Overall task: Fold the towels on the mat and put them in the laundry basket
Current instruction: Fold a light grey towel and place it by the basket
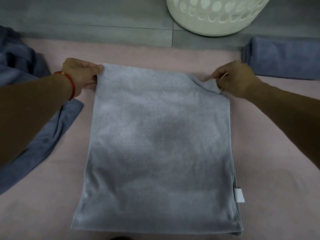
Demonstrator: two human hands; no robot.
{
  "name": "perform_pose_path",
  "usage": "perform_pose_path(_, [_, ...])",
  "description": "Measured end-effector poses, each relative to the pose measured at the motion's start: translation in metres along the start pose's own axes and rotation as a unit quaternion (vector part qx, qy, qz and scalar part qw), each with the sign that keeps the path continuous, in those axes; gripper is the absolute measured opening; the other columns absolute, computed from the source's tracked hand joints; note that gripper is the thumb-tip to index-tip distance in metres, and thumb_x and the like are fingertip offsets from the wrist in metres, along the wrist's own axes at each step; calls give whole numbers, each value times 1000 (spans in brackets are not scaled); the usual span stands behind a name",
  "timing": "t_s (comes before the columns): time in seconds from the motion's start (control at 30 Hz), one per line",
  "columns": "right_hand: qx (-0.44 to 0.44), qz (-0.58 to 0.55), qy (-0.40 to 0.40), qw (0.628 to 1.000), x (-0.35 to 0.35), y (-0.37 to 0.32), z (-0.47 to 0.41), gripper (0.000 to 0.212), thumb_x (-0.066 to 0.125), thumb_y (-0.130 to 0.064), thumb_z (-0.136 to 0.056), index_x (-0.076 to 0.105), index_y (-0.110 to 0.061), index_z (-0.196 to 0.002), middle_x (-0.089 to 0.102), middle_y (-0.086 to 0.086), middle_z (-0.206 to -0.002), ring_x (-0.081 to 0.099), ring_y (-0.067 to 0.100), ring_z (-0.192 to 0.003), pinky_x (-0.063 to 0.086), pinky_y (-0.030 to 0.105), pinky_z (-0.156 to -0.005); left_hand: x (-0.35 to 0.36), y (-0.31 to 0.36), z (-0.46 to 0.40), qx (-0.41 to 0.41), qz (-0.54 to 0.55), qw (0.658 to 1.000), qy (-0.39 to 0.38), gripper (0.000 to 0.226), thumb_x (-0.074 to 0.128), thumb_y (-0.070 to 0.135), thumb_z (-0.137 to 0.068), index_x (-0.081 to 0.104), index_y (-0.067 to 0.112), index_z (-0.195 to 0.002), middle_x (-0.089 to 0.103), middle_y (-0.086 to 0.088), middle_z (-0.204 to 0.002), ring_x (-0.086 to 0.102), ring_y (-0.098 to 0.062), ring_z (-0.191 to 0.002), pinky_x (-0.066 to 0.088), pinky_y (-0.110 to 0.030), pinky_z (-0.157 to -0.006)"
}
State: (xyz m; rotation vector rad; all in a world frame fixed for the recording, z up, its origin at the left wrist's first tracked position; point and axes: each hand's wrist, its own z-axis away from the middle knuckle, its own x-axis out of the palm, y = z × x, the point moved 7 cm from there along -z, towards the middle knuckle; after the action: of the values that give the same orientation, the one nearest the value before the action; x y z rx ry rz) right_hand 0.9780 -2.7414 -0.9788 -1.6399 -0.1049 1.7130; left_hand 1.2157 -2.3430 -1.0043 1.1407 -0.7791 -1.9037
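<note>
Between my two hands lies a pale grey-blue rectangular terry towel (159, 144), spread flat on the pink ribbed mat (268, 153) and running from my fingers back toward my body. My left hand (80, 73) pinches its far left corner, thumb on top of the cloth and fingers curled under the edge; a red cord bracelet (70, 84) sits on that wrist. My right hand (237, 79) pinches the far right corner, where the fabric bunches into a small fold and a thin white loop (222, 82) shows by my fingers. A white sewn label (239, 195) sticks out of the towel's right edge, well below my right hand. Under and beside my left forearm a crumpled darker blue towel (43, 135) lies on the mat, reaching up past my left hand to the frame's edge. Just beyond my right hand, to its outer side, rests a folded darker blue towel (284, 59). Farther ahead, beyond and between my hands though nearer the right one, stands a cream plastic laundry basket with heart-shaped holes (213, 16) on the grey tiled floor (86, 16).
</note>
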Motion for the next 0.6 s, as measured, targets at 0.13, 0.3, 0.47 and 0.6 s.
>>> perform_pose_path(0.13, [-16,9,166,986,-36,12,-19,29,51,-3,-94,77,-16,-98,74,10,-85,61,8,-51,48,9,-47,0,0,-3,9,50,999,12,15,78,24,-87,70,12,-88,73,-8,-100,72,-17,-83,62,-28,-61])
perform_pose_path(0.3, [17,-92,71,993,-28,21,-33,19,59,5,-95,75,-6,-98,73,16,-89,66,14,-60,58,17,-55,3,-5,-15,-2,57,998,26,13,77,20,-88,68,11,-83,72,-9,-97,72,-22,-83,62,-30,-62])
perform_pose_path(0.47, [151,-297,34,942,-16,38,-27,12,65,1,-92,75,-4,-96,75,13,-94,74,21,-79,63,30,-73,2,-9,-24,-14,21,999,37,18,79,23,-87,72,6,-88,72,-16,-95,71,-35,-84,63,-45,-75])
perform_pose_path(0.6, [173,-280,30,944,-8,42,-30,9,73,-18,-91,74,-12,-85,74,11,-84,71,22,-68,63,34,-66,4,-7,-22,-18,14,999,39,23,79,26,-86,70,5,-81,71,-14,-84,67,-30,-65,61,-38,-55])
